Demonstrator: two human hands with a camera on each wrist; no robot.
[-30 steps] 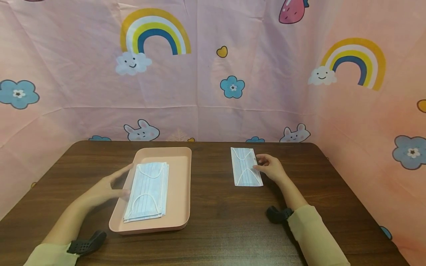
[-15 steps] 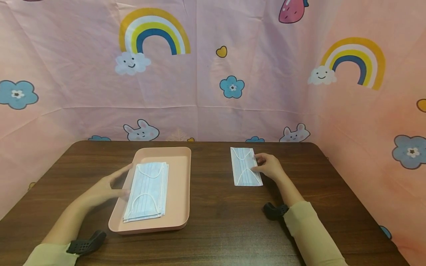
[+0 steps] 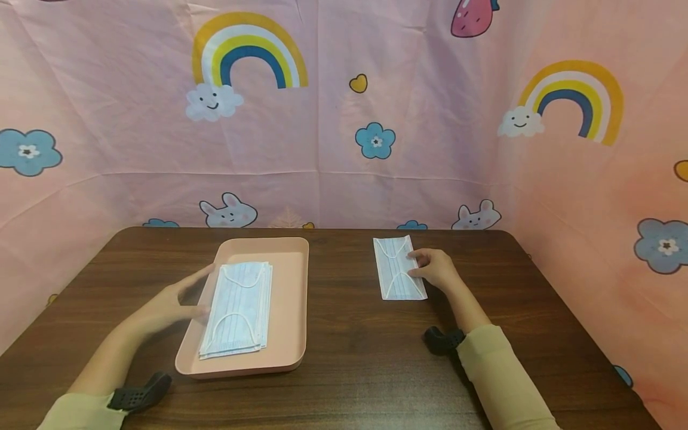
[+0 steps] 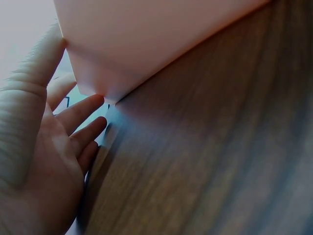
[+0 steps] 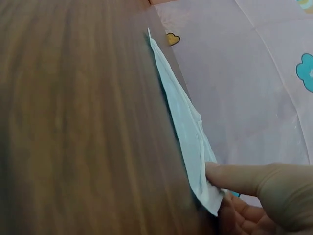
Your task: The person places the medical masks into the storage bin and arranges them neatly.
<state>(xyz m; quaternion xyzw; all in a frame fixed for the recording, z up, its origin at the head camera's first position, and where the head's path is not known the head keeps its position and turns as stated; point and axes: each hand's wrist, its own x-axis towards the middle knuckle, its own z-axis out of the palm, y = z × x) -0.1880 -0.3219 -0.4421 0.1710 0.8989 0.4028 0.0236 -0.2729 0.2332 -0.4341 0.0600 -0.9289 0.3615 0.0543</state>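
A light blue disposable face mask (image 3: 395,266) with white ear loops lies on the table at the right. My right hand (image 3: 438,269) pinches its right edge between thumb and fingers; the right wrist view shows the thumb on top of the mask (image 5: 182,122) and that edge tilted up. Several more masks (image 3: 239,307) lie stacked in a pink tray (image 3: 290,298) at the left. With thumb and fingers spread and fairly straight, my left hand (image 3: 166,304) touches the tray's left rim. In the left wrist view its fingertips meet the tray wall (image 4: 112,54).
A dark wood-grain table (image 3: 349,358) carries everything. Behind it and along the right side hangs a pink curtain (image 3: 344,119) printed with rainbows and flowers. Black wrist straps (image 3: 141,394) sit on both forearms.
The right hand has taken hold of the mask's right edge and raised it a little, and the mask has shifted slightly right. The left hand and the tray stay put.
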